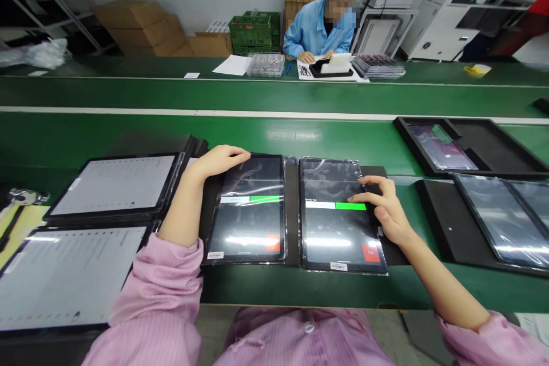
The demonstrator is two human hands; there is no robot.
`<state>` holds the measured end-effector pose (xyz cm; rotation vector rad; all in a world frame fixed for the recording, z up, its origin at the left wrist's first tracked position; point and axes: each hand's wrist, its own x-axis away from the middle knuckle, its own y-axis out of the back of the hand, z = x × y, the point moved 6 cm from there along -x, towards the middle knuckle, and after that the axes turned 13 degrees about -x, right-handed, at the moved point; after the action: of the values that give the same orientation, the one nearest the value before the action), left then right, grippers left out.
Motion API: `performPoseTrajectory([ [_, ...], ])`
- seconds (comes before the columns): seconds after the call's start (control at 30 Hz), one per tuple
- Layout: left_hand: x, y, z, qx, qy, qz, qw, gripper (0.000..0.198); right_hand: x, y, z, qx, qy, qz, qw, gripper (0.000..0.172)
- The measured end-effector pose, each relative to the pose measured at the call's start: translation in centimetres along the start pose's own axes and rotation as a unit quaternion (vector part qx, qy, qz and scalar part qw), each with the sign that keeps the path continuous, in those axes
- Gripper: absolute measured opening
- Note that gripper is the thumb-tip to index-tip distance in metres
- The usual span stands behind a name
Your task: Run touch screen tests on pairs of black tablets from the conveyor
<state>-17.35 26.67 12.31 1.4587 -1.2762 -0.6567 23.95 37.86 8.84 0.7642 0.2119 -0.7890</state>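
Observation:
Two tablets in clear film lie side by side on a black foam tray [292, 217] in front of me. Both the left tablet [249, 229] and the right tablet [338, 229] show a white bar, a green bar and a red square on a dark screen. Over the upper left corner of the left tablet rests my left hand [223, 159], flat and holding nothing. My right hand [386, 206] is at the right edge of the right tablet, its index fingertip at the green bar and its fingers apart. Nothing is in it.
Two tablets with pale screens, an upper one [115, 183] and a lower one [72, 280], lie at left. More film-covered tablets [506, 217] rest on black foam at right, below a foam tray [497, 137]. Across the green bench [240, 97] sits a co-worker [319, 28] in blue.

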Motion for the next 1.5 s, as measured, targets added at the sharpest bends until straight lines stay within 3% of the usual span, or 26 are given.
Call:
performPoseTrajectory([
  [0.13,-0.9,0.0,1.4,0.076,0.044,-0.056,0.995,0.044,0.0,-0.1,0.3,-0.004,0.033,0.01,0.999,0.074],
  [0.27,-1.0,-0.2,4.0,0.128,0.096,-0.081,0.984,0.039,0.2,0.1,0.0,-0.033,0.022,-0.008,0.999,0.074],
  [0.37,-0.7,-0.6,5.2,0.2,0.109,-0.057,0.972,0.045,0.3,0.4,-0.5,-0.051,0.009,-0.023,0.998,0.075],
  [0.53,-0.2,-0.5,5.4,0.277,0.106,-0.011,0.955,0.043,0.3,0.6,-0.8,-0.058,0.004,-0.034,0.998,0.074],
  [0.73,-0.8,-0.2,4.9,0.239,0.142,-0.018,0.96,0.027,0.3,0.7,-0.8,-0.052,0.011,-0.042,0.998,0.07],
  [0.87,-0.8,0.3,3.8,0.156,0.178,-0.067,0.969,0.023,0.2,0.7,-1.3,-0.055,-0.004,-0.051,0.997,0.069],
  [0.97,1.9,1.7,2.4,0.094,0.2,-0.14,0.965,0.026,0.2,0.7,-1.7,-0.058,-0.019,-0.06,0.996,0.069],
  [1.13,11.6,2.9,-0.8,0.075,0.154,-0.251,0.953,0.033,0.3,0.9,-1.9,-0.059,-0.026,-0.072,0.995,0.065],
  [1.2,14.5,1.5,-1.3,0.078,0.148,-0.274,0.947,0.038,0.4,0.8,-1.9,-0.058,-0.024,-0.073,0.995,0.063],
  [1.3,16.1,-2.3,-0.1,0.097,0.176,-0.289,0.936,0.054,0.5,0.7,-1.7,-0.051,-0.028,-0.083,0.995,0.062],
  [1.4,16.1,-6.7,3.0,0.192,0.245,-0.238,0.92,0.077,0.3,1.1,-2.2,-0.031,-0.063,-0.129,0.989,0.06],
  [1.5,16.6,-9.3,5.6,0.301,0.269,-0.169,0.899,0.096,0.5,2.7,-4.2,-0.006,-0.153,-0.203,0.967,0.053],
])
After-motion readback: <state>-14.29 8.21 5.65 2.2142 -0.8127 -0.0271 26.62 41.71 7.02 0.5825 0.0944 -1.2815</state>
